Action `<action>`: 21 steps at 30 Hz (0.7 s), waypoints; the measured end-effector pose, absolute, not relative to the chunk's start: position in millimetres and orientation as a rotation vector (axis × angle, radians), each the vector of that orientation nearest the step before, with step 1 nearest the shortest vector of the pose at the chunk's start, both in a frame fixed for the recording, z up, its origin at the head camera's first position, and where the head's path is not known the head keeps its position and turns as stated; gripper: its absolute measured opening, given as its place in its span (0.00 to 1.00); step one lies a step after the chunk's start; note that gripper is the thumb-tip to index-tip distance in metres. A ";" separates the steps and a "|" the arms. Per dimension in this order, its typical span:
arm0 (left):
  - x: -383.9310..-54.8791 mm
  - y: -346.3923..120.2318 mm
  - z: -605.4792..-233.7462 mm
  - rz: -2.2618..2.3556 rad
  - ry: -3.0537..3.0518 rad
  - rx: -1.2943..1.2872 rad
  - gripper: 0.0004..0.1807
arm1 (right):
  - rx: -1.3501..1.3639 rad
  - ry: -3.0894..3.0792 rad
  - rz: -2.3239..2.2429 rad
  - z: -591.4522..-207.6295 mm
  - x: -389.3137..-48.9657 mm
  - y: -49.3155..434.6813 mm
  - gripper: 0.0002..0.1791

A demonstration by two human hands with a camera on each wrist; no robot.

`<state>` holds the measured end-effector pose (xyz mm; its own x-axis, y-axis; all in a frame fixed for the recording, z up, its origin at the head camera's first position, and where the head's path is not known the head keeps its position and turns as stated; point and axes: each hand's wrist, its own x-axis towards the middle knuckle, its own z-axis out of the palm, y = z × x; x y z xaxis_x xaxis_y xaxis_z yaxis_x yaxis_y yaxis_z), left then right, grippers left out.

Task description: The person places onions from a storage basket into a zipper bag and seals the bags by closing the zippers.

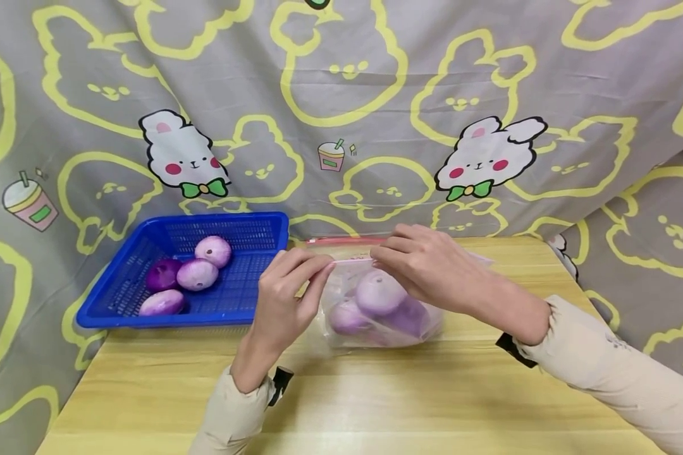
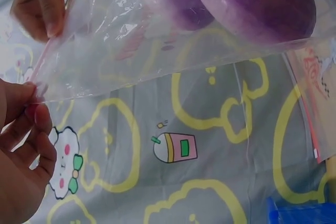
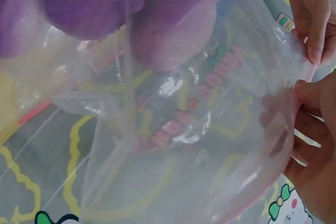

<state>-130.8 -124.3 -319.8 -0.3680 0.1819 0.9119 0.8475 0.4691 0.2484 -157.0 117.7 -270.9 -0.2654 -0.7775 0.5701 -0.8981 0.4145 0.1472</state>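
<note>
Nearest me, the fingers of my left hand [image 1: 284, 289] and right hand [image 1: 427, 262] are closed in thumb pinches, near each other on the pink-edged rim [image 1: 353, 260] of the clear zip bag [image 1: 341, 287], drawing that stretch straight, while the bagged red onions [image 1: 381, 292] sit low over the surface [image 1: 375, 404], their weight likely steadying it. Just beyond lies a red-zipped bag [image 1: 341, 241]; far left, the blue plastic basket [image 1: 222, 315] corrals four loose red onions [image 1: 197, 275], before the cartoon-print curtain [image 1: 250, 63].
</note>
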 end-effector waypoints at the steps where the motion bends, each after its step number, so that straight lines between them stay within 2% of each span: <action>1: -130.5 -124.7 -319.9 -0.943 -1.830 -0.866 0.06 | 1.412 -2.107 0.275 -271.7 -157.6 119.8 0.01; 10: -128.6 -124.0 -318.2 -0.940 -1.819 -0.880 0.05 | 1.381 -2.128 0.288 -277.0 -158.4 139.8 0.07; 21: -125.2 -124.3 -313.6 -0.885 -1.789 -0.889 0.05 | 1.379 -2.125 0.315 -272.8 -152.5 149.6 0.08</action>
